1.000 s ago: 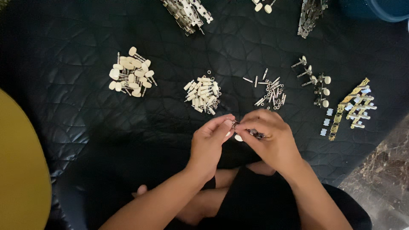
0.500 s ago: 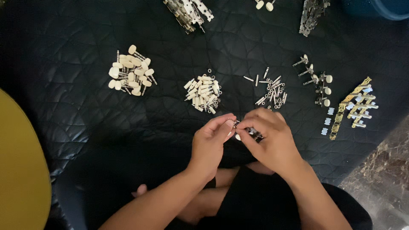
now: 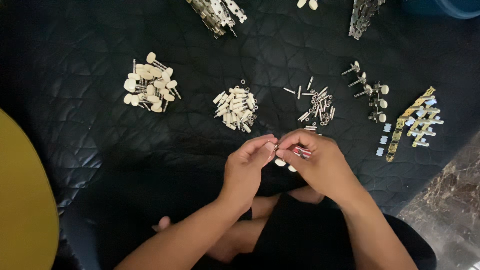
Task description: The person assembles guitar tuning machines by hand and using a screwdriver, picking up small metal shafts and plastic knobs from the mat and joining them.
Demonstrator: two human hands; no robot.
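left hand [image 3: 246, 165] pinching tiny metal part [image 3: 274, 146] | right hand [image 3: 315, 160] closing around peg [image 3: 300, 152], fingertips meeting above black mat [image 3: 100, 150] | risk: part slipping, rolling into screw pile [image 3: 316, 105] or washer pile [image 3: 236, 109]

I see no package, label, sign or screen anywhere in front of me: only loose small parts lie in view.
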